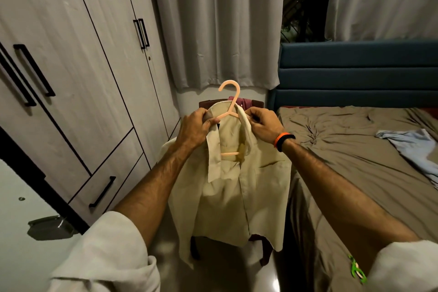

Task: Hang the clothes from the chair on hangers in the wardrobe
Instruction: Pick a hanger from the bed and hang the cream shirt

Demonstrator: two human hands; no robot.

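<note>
Shirt [227, 187], cream-coloured, is held up on a pink hanger [229, 99] in front of the chair [257, 104], between wardrobe [78, 83] and bed [350, 154]. The collar's left side is gripped by the left hand [196, 127], fingers curled round the cloth; the right side is pinched by the right hand [263, 125]. The hanger's hook stands clear above the collar. A maroon garment [240, 101] is seen on the chair behind, and a pale blue cloth [412, 147] lies on the bed.
</note>
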